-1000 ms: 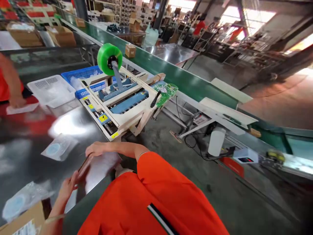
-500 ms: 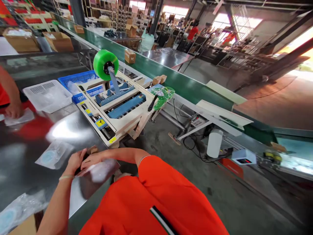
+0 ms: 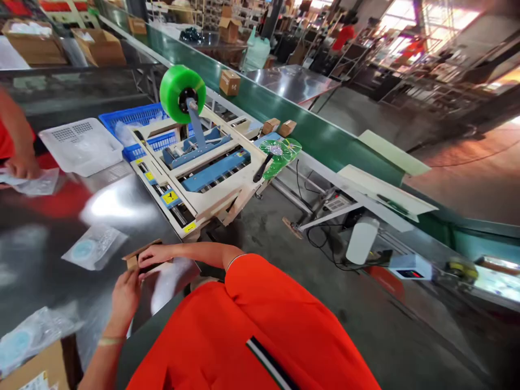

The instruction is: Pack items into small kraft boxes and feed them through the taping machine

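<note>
A small brown cardboard box [image 3: 132, 262] with a raised flap sits at the near edge of the metal table. My left hand [image 3: 127, 292] pinches its near left side with bent fingers. Reaching across from the right, my right hand [image 3: 155, 254] has its fingers curled at the box's open top, close to the left fingertips. The inside of the box looks dark, and its contents are hidden by my hands. Left of it lies a clear plastic bag [image 3: 95, 246] with a pale blue round label or disc.
Beyond the hands stands a carton-taping machine [image 3: 215, 170] with a green tape roll [image 3: 181, 95]. A green conveyor belt [image 3: 325, 124] runs behind it. At left are a white tray [image 3: 81, 146], a blue basket [image 3: 134, 116] and a co-worker's hand [image 3: 24, 165]. A larger carton [image 3: 38, 368] stands near left.
More of the cardboard box shows now, its flap standing up. My left hand has shifted down to its near side, while my right hand stays over it. The view has turned slightly.
</note>
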Available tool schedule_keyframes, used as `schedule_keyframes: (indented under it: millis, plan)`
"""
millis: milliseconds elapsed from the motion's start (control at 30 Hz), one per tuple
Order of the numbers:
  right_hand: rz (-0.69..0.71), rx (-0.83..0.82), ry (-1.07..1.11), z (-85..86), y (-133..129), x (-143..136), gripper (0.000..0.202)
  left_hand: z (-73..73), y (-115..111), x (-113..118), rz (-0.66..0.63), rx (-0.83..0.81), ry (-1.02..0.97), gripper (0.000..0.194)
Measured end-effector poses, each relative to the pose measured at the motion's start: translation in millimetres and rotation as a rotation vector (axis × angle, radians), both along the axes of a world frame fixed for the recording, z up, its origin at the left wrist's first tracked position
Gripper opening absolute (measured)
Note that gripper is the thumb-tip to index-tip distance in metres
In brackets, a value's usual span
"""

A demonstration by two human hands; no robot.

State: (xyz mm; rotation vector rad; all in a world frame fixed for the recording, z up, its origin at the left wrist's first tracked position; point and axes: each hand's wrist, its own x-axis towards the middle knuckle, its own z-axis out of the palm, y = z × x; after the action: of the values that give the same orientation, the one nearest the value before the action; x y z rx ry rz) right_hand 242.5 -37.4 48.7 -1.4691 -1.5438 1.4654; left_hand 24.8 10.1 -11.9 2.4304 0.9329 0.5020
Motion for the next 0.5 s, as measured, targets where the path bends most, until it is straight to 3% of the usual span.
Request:
schedule_keyframes:
  millis: [100,200,300,400,433,500]
  plan:
    - [0.113,0.111,-0.335,12.1,-1.4,-0.5,0.01,9.3,4.6,21.5,-0.034,-0.053,0.215,0.034]
    - [0.178,0.277,-0.717,27.1,-4.6,-3.9,0.01,14.4,0.3,30.4,0.217,-0.018,0.249,0.037]
    - [0.105,0.327,-0.966,27.5,-6.3,-12.4,0.046,13.8,-10.3,29.5,0.445,-0.139,0.123,0.063]
    - [0.169,0.225,-1.125,8.0,-19.7,-22.3,0.102,10.6,-13.0,30.3,0.477,-0.288,-0.034,0.069]
    - [0.2,0.21,-1.162,0.4,-27.1,-23.9,0.111,9.2,-12.2,31.4,0.48,-0.319,-0.088,0.069]
    - [0.224,0.211,-1.196,-11.2,-40.1,-23.5,0.108,6.2,-11.6,33.2,0.519,-0.378,-0.2,0.067]
